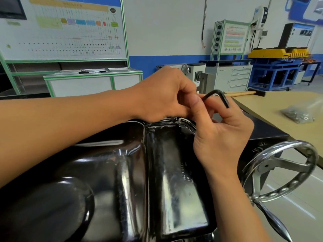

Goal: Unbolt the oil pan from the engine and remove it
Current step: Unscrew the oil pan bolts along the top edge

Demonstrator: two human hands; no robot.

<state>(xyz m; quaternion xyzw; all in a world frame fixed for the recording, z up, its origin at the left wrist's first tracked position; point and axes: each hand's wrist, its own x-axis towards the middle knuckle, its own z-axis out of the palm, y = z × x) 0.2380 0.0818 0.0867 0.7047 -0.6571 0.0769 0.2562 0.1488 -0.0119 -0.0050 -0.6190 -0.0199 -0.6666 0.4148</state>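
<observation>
A glossy black oil pan (122, 172) fills the lower middle of the view, bottom side up. Over its far rim both hands meet on a black L-shaped hex key (218, 96). My left hand (167, 95) reaches in from the left, its fingers curled around the key's long arm. My right hand (222, 130) comes up from below and pinches the key with thumb and fingers. The key's short arm points down to the right, and its other end is hidden behind the fingers. No bolt shows.
A chrome handwheel (283, 170) with a crank handle stands right of the pan. A tan workbench (279, 103) at right carries a plastic bag of hardware (298, 114) and a wooden handle (241, 93). Cabinets, a green-framed display board and blue racks stand behind.
</observation>
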